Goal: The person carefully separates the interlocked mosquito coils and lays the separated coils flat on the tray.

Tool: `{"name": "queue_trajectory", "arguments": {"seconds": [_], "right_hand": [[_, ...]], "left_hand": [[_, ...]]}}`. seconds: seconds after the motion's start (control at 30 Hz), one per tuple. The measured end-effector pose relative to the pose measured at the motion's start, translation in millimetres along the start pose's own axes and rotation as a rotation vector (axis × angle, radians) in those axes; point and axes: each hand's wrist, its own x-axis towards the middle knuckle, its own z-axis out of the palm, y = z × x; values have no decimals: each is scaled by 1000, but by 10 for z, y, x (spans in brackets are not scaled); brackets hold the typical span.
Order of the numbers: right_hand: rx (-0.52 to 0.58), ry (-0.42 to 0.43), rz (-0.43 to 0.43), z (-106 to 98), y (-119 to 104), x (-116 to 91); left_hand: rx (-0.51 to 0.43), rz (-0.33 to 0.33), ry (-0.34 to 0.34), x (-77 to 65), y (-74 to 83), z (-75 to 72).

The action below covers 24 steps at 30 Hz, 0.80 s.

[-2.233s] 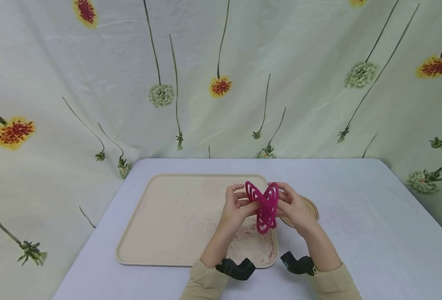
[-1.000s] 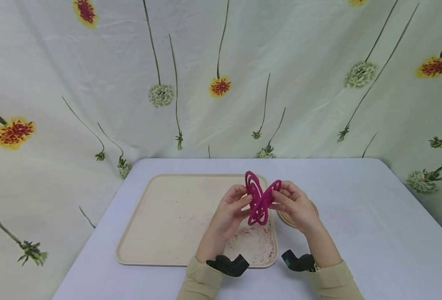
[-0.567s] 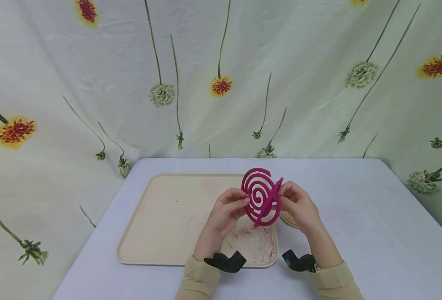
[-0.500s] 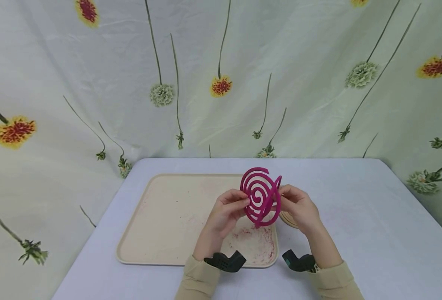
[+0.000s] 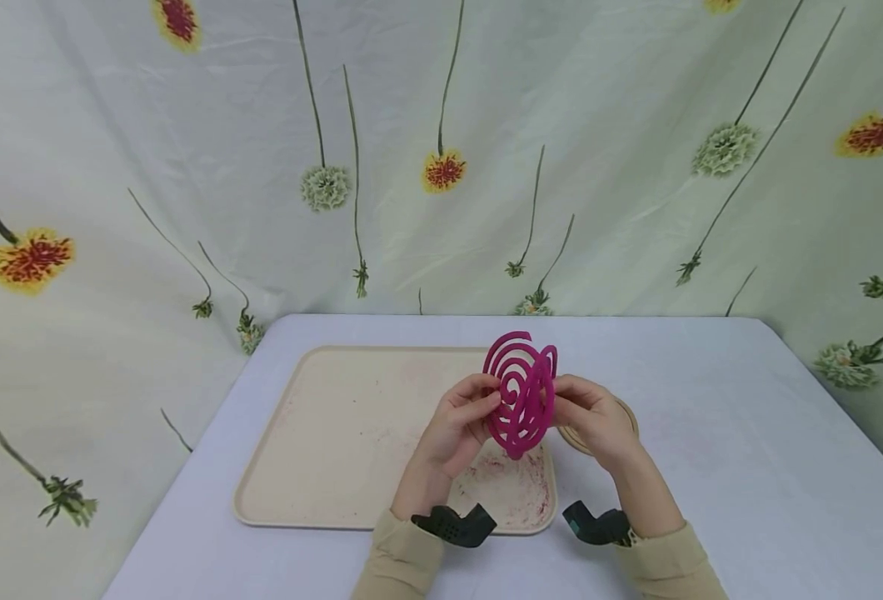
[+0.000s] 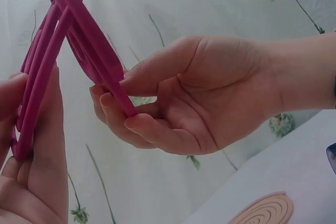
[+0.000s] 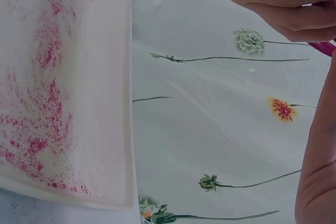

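Two magenta spiral mosquito coils, interlocked and crossing each other, are held upright over the right end of the tray. My left hand [image 5: 456,425] pinches the left coil [image 5: 511,397] by its outer edge between thumb and fingers. On the other side, my right hand [image 5: 597,417] pinches the right coil [image 5: 541,390] the same way. The left wrist view shows the pair edge-on: the right coil [image 6: 100,56] slants across the left coil [image 6: 42,85] in an X, lower edges spread apart. In the right wrist view, only a sliver of magenta coil [image 7: 324,49] shows behind fingers.
A beige rimmed tray [image 5: 336,450] lies on the white-covered table [image 5: 711,467], magenta crumbs scattered at its right end. Partly behind my right hand lies a tan spiral coil [image 6: 265,213] on the table. A flowered cloth [image 5: 614,167] hangs behind.
Both hands have raised the coils slightly and turned them. The left coil swung from near edge-on to show its spiral face; in the last half second the right coil turned too. Both grips hold.
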Motion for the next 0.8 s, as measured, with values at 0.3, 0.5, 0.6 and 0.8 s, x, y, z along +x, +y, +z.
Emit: {"name": "queue_trajectory", "arguments": {"seconds": [0.3, 0.5, 0.6, 0.8], "right_hand": [[-112, 84, 15, 46, -27, 9], [-178, 147, 47, 93, -57, 20], [-182, 162, 58, 101, -59, 24], [-196, 139, 73, 101, -34, 25]], "left_hand": [[86, 9, 106, 6, 6, 41], [243, 2, 192, 15, -19, 51], [287, -1, 207, 18, -32, 63], [354, -17, 195, 19, -41, 85]]}}
